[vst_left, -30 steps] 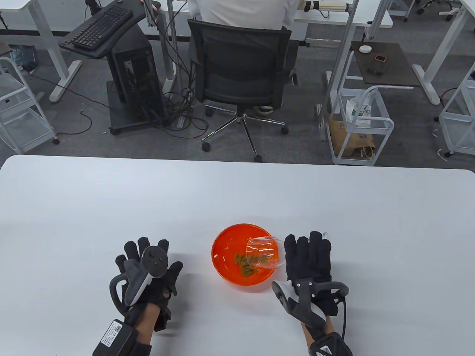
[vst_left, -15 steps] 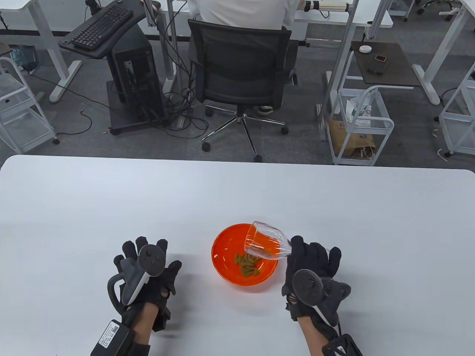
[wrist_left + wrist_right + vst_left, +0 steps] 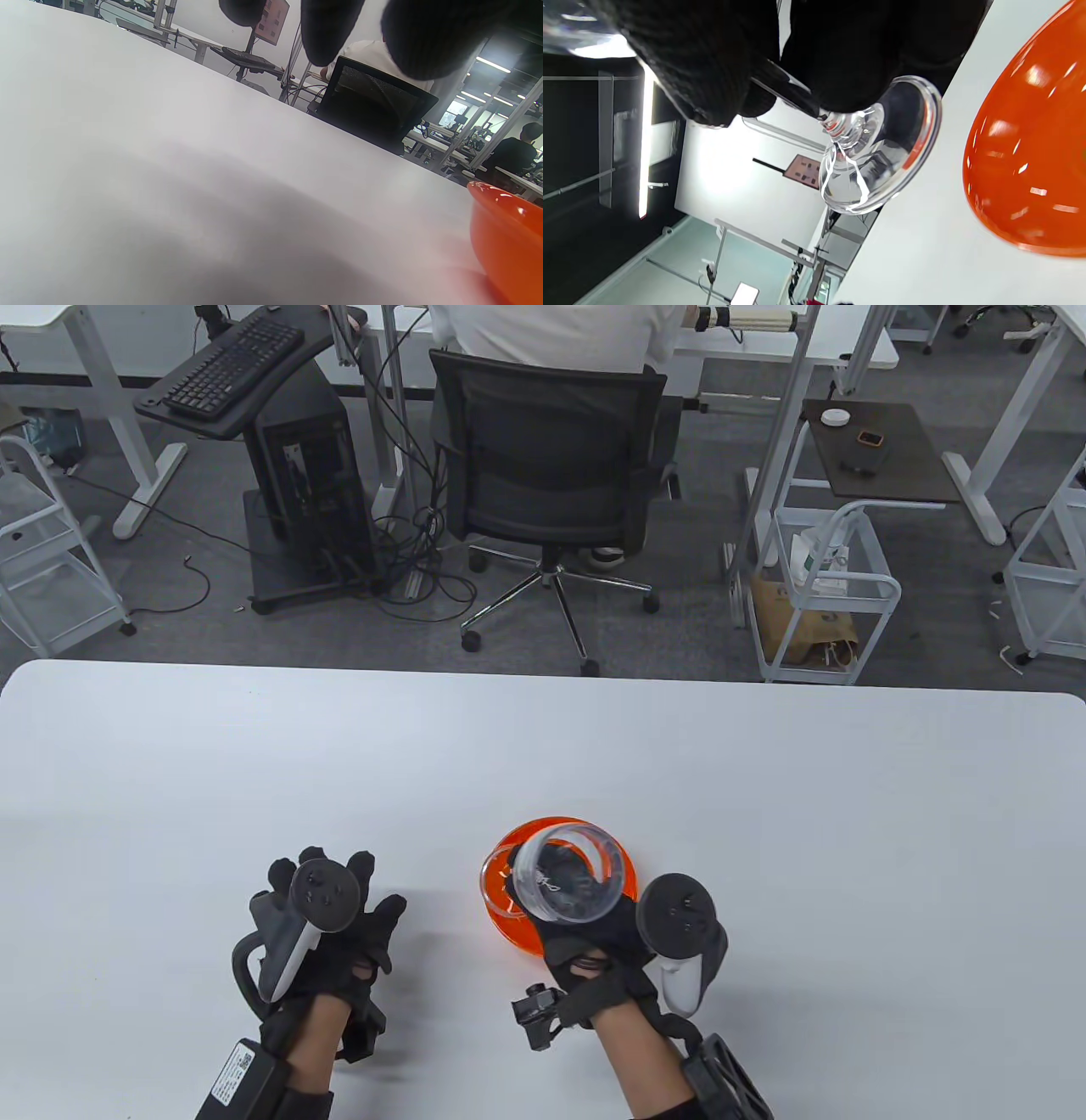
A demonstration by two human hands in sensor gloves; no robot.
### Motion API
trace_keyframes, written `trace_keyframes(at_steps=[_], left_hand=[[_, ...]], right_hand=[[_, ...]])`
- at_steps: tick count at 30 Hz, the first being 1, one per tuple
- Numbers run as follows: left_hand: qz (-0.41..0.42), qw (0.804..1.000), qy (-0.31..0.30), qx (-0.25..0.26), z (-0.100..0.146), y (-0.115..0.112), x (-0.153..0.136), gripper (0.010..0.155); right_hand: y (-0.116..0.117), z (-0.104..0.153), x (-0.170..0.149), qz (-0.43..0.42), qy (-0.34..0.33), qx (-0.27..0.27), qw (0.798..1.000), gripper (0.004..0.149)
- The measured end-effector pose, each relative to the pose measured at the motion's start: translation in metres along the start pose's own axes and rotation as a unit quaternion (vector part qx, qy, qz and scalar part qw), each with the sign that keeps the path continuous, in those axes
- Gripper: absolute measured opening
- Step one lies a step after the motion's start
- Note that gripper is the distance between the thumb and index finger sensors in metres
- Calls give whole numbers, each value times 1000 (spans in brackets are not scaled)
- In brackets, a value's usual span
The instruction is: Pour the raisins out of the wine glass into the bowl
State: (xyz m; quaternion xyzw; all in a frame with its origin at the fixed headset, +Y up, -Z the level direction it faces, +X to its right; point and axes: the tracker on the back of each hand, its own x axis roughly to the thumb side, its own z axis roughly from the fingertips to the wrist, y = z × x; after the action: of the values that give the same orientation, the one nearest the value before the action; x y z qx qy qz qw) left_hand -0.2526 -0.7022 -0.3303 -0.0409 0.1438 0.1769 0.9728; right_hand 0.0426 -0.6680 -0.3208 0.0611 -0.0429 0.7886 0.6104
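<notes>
Overhead first: the right hand (image 3: 594,933) holds the wine glass (image 3: 564,874) upright, its mouth turned toward the camera, directly above the near side of the orange bowl (image 3: 624,857). Through the clear glass only the dark glove shows, no raisins, so the glass looks empty; the bowl's inside is mostly hidden by glass and hand, so raisins cannot be confirmed there from this view. My judgement is that the pour itself is done and what is left is setting the glass down on the table (image 3: 543,746) beside the hand. The left hand (image 3: 327,925) lies well to the left of the bowl, fingers spread flat on the table, gripping nothing.

From the left wrist view, three gloved fingertips (image 3: 331,29) hang over bare tabletop, free of anything, and the bowl's orange wall (image 3: 509,237) peeks in at the right edge, apart from that hand.

From the right wrist view, which is turned on its side, the fingers (image 3: 840,55) clasp the stem of the glass just above its foot (image 3: 878,161); the foot seems clear of the table, with the bowl's outer wall (image 3: 1031,161) just beside it.

Nothing crowds the hand except the bowl; the foot could clip its rim on the way down.
</notes>
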Motion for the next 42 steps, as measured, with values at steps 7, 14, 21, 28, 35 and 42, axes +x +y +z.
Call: trace_keyframes(at_steps=[7,14,21,28,35,42], left_hand=[[-1,999,42,-13,-5,1,-12,73],[-3,994,105,-42,-16,-3,-34,73],[2,989,132,-61,-23,-7,-46,72],[-5,989,124,-77,-24,-13,-44,73],[-11,990,101,-94,-23,-18,-38,76],[-16,991,53,-123,-17,-22,-23,85]], right_hand=[[75,-19,-13,14,87,47,995,43],[136,-33,-47,-6,170,91,981,56],[158,-39,-66,-5,208,105,973,61],[157,-43,-78,-32,228,127,965,64],[148,-31,-68,1,228,160,960,80],[77,-10,-20,59,174,231,955,78]])
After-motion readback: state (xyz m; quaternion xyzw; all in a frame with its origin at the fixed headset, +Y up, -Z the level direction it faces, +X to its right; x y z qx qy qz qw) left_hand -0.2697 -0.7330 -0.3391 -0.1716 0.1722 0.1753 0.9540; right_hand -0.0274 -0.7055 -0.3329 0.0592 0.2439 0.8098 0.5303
